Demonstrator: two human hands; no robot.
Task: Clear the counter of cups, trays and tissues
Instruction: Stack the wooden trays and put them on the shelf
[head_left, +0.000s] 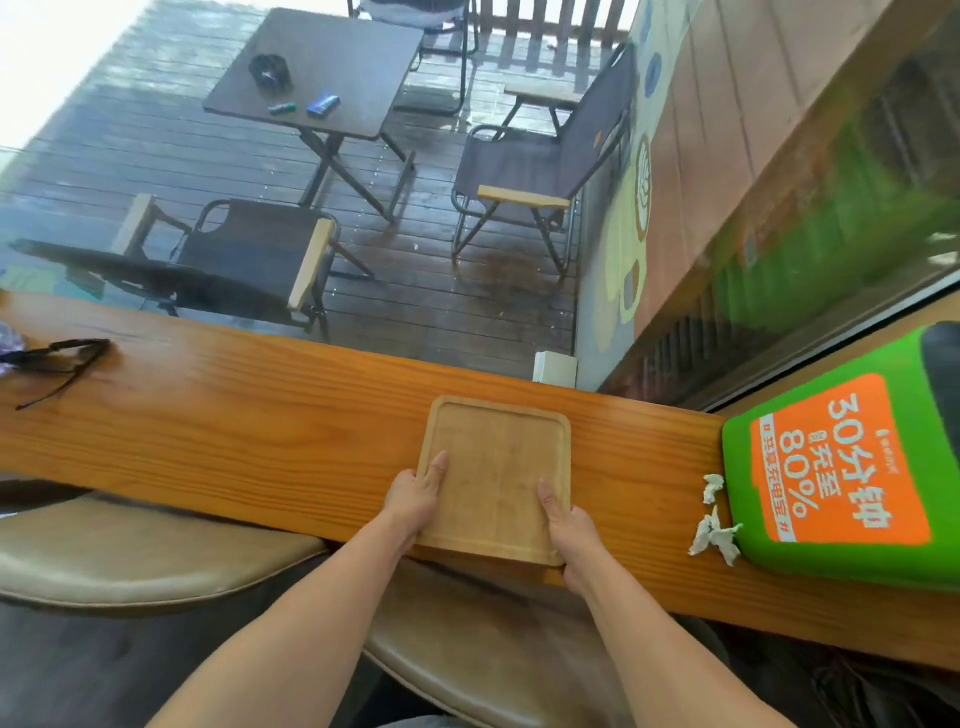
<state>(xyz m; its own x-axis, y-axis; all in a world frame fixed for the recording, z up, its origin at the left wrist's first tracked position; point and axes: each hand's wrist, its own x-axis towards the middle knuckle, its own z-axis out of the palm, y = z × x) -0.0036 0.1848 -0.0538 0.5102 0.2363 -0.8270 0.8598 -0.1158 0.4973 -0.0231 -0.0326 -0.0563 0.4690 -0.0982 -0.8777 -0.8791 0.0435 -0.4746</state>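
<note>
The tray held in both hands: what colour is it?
Light, pale wood tray; head view.

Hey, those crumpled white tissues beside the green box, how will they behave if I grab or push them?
The crumpled white tissues look very light and limp, so they will probably squash in the fingers rather than hold shape. Lying as separate wads against the green box on the glossy wooden counter, they would likely slide or scatter if pushed.

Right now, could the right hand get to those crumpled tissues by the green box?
Probably yes, once it lets go. The right hand is gripping the wooden tray along with the left hand. The tissues lie to its right against the green box, with only bare counter between.
</note>
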